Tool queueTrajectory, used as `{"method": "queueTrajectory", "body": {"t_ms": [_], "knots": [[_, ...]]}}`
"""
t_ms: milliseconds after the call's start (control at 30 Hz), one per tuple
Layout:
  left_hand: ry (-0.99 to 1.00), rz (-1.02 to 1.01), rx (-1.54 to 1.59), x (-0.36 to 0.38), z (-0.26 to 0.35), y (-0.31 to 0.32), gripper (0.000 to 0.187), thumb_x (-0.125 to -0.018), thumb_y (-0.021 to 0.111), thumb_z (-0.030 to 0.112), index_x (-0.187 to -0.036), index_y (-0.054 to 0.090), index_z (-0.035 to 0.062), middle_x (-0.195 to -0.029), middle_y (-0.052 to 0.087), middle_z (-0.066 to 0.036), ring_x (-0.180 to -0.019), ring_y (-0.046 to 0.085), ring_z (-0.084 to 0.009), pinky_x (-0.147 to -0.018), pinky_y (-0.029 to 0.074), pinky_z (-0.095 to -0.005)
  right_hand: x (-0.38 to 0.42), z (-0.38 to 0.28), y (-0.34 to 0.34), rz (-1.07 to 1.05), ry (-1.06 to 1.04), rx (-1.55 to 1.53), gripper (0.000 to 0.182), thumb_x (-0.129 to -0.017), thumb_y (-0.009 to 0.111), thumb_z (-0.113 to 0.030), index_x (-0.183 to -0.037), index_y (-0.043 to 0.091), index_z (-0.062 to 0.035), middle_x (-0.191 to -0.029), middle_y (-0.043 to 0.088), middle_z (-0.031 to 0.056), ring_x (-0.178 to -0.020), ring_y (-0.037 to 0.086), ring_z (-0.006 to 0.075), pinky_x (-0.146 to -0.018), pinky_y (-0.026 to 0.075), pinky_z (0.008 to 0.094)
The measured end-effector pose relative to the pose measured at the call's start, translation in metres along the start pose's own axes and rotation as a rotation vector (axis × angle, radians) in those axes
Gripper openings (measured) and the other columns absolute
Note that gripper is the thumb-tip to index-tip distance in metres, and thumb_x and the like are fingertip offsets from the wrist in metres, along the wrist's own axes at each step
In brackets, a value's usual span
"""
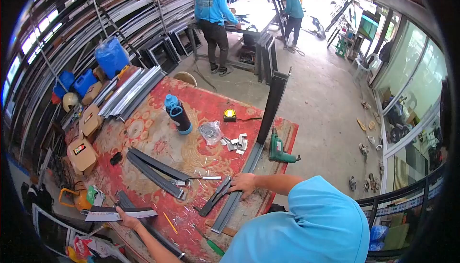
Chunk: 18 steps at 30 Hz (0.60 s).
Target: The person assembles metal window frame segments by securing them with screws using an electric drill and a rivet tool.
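At the lower left, my left hand is closed around a short dark metal profile strip with a white printed face. My right hand lies with fingers stretched over a long grey metal profile. Its fingertips touch the upper end of short dark profile pieces. Between the hands, two longer dark profiles form a V on the red patterned cloth. A yellow pencil and a green-handled screwdriver lie nearer my body.
A green power drill sits at the right table edge beside an upright dark profile. A blue-capped bottle, tape measure, bag of small parts and cut metal pieces occupy the far side. Two co-workers stand beyond.
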<state>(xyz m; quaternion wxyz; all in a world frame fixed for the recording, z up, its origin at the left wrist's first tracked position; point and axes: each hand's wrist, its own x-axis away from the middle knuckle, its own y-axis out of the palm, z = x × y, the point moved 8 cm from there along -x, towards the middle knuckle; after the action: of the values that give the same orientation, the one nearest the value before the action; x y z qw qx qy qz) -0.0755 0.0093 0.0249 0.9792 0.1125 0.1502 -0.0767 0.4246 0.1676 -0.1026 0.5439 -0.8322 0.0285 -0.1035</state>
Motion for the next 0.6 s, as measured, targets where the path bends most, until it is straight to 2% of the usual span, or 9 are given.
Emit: {"method": "queueTrajectory", "body": {"t_ms": [100, 167, 467, 600], "knots": [[0.004, 0.000, -0.028, 0.003, 0.006, -0.001, 0.067, -0.089, 0.073, 0.038, -0.127, 0.054, -0.0133, -0.125, 0.061, -0.021, -0.104, 0.061, -0.0273, -0.093, 0.047, -0.0397, 0.001, 0.000, 0.001, -0.019, 0.013, -0.012, 0.081, -0.066, 0.075, -0.051, -0.135, 0.052, -0.0158, -0.116, 0.060, 0.0167, -0.111, 0.056, 0.0377, -0.096, 0.041, 0.0495], [-0.119, -0.068, -0.070, 0.000, -0.014, -0.001, 0.063, -0.096, 0.063, 0.034, -0.137, 0.046, -0.0111, -0.142, 0.049, -0.020, -0.123, 0.052, -0.0292, -0.106, 0.039, -0.0377, 0.003, 0.000, -0.001, 0.004, -0.018, 0.032, 0.078, -0.072, 0.073, -0.049, -0.138, 0.048, -0.0182, -0.111, 0.059, 0.0140, -0.106, 0.056, 0.0370, -0.093, 0.042, 0.0483], [-0.133, -0.022, -0.123, 0.002, -0.006, 0.000, 0.065, -0.095, 0.062, 0.041, -0.134, 0.051, -0.0094, -0.139, 0.053, -0.020, -0.119, 0.055, -0.0290, -0.103, 0.042, -0.0378, 0.001, 0.002, 0.006, 0.008, -0.013, 0.033, 0.078, -0.072, 0.073, -0.050, -0.138, 0.048, -0.0185, -0.114, 0.058, 0.0140, -0.109, 0.055, 0.0371, -0.094, 0.042, 0.0481], [-0.078, -0.064, -0.105, -0.011, -0.028, -0.008, 0.064, -0.095, 0.063, 0.041, -0.132, 0.053, -0.0097, -0.138, 0.054, -0.020, -0.119, 0.055, -0.0291, -0.102, 0.042, -0.0376, 0.000, 0.002, 0.008, -0.025, 0.005, 0.027, 0.078, -0.072, 0.073, -0.050, -0.138, 0.048, -0.0184, -0.115, 0.058, 0.0138, -0.110, 0.055, 0.0369, -0.095, 0.042, 0.0477]]}}
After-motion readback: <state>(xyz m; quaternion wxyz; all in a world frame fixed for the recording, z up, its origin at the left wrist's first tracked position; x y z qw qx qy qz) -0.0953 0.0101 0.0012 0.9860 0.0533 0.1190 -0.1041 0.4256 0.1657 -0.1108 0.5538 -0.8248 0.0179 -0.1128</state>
